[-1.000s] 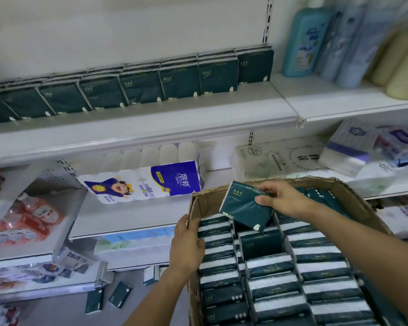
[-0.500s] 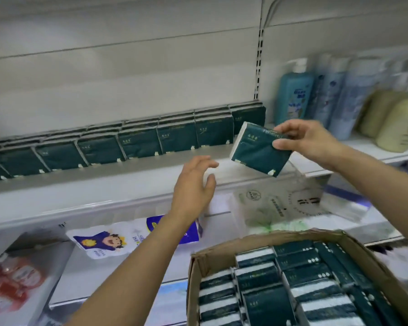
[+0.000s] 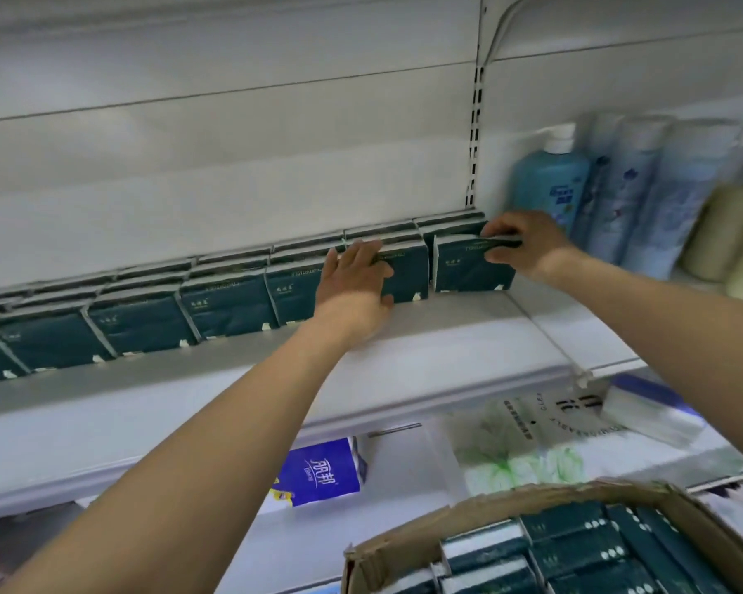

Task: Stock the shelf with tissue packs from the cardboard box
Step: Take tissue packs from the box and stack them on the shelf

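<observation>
Tissue pack (image 3: 468,267): 1, right grip (image 3: 528,246) | left grip (image 3: 352,285): flat | box (image 3: 387,555): 1

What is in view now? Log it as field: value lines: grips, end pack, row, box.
left grip: flat, fingers straight, pressing the row's front
right grip: pinches the end pack's top edge
end pack: upright, at the row's right end, near the bottles
row: dark green packs, upright along the shelf
box: below, open, packs inside
</observation>
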